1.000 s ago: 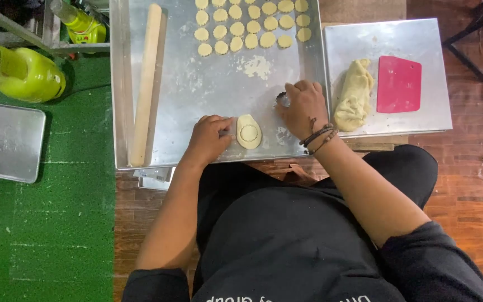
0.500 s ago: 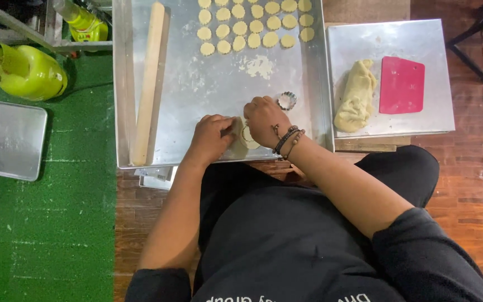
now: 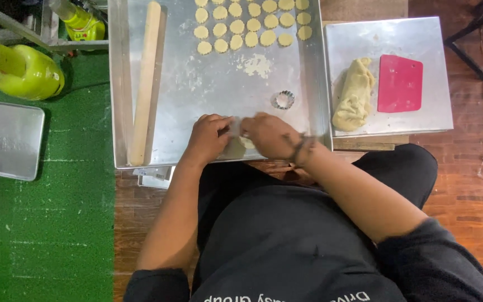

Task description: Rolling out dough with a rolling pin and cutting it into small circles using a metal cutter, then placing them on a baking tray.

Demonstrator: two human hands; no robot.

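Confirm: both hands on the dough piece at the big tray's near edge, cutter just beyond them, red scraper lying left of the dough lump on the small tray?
Not quite. The head view shows the red scraper right of the dough lump, not left. The rest holds.

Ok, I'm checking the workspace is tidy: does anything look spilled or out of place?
Only small things. A loose patch of flour or crumbs lies on the metal tray below the rows of cut dough rounds. The fluted cutter sits alone, apart from both hands, which press a dough piece. Nothing looks damaged.
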